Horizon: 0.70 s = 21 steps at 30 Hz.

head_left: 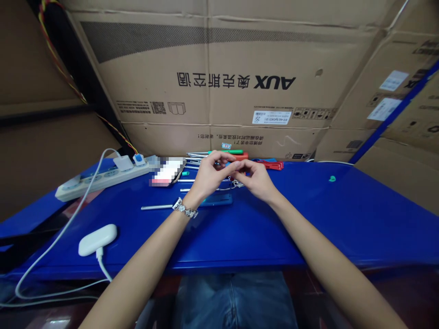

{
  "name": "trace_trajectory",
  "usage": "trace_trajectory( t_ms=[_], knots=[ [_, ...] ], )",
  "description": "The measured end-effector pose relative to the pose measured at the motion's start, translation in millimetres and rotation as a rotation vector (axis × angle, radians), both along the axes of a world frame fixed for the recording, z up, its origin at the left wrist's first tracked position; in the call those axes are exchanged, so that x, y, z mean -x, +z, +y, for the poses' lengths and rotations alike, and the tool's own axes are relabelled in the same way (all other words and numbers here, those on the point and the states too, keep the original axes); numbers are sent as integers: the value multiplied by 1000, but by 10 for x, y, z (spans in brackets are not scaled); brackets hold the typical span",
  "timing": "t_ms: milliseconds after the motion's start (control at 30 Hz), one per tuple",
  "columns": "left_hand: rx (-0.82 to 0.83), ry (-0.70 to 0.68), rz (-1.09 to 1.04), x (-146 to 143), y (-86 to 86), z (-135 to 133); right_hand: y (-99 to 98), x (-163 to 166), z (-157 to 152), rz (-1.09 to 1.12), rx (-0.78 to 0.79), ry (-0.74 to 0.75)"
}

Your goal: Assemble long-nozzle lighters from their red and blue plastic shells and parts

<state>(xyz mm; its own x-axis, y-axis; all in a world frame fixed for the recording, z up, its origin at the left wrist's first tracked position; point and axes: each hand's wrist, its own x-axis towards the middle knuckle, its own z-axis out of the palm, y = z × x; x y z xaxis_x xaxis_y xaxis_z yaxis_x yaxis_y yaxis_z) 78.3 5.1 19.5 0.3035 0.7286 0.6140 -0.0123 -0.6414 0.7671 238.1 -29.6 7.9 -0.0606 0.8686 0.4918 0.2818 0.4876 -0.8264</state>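
Glossy deep blue across the bench (308,219). Plain brown on the cardboard box (212,68), with black lettering and a grey striped band. White for the cable (58,237) and oval charger (98,239), pale grey for the power strip (99,179). Green screwdriver (233,151), red screwdriver (243,156), dark teal screwdriver (219,199). Silver bracelet (185,209). Twisted red-and-yellow wire (51,50).

Both hands, left hand (209,176) and right hand (255,180), meet fingertip to fingertip over the middle of the table (308,228). A screwdriver (161,207) lies on the table just under them, sticking out to the left. More screwdrivers (236,155) sit in a row behind, along the far edge, right against the cardboard box (219,68). The power strip (103,176) is far left, and the charger (98,238) lies near left with its cable hanging off the near edge. A small bit (332,178) sits alone far right.
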Motion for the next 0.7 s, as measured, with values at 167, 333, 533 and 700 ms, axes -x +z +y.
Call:
trace_trajectory(
  t_ms=[167,333,533,700],
  knots=[
    [33,-19,-5,-32,12,-39,-37,57,-21,68,-17,-16],
    [-32,-64,68,40,17,-5,54,26,-82,6,9,148],
    [-124,-61,168,87,45,-22,40,11,-20,69,7,107],
    [-98,100,75,15,59,-66,-33,45,37,124,5,7]
  ],
)
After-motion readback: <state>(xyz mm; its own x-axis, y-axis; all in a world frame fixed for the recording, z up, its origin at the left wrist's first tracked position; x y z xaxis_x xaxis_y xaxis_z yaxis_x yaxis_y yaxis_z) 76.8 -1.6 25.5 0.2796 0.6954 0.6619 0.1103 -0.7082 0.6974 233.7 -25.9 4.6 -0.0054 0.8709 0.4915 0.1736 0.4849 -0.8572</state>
